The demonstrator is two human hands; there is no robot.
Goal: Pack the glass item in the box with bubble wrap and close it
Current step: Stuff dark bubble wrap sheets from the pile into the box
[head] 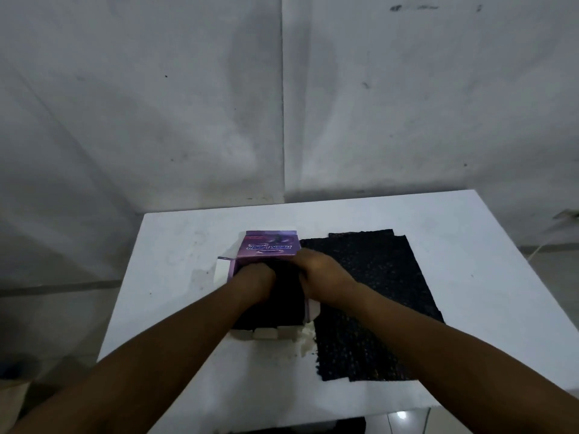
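A purple box (269,245) stands open on the white table (175,245), its lid flap raised at the far side and white flaps spread at the left and near sides. Black bubble wrap (282,308) fills the box's opening. My left hand (255,278) presses down into the wrap inside the box, fingers curled. My right hand (316,270) grips the wrap at the box's right edge. The glass item is hidden from view.
More black bubble wrap sheets (376,292) lie flat on the table just right of the box. A white crumpled bit (305,336) sits by the box's near right corner. The table edges are close on the left and near sides; a grey wall stands behind.
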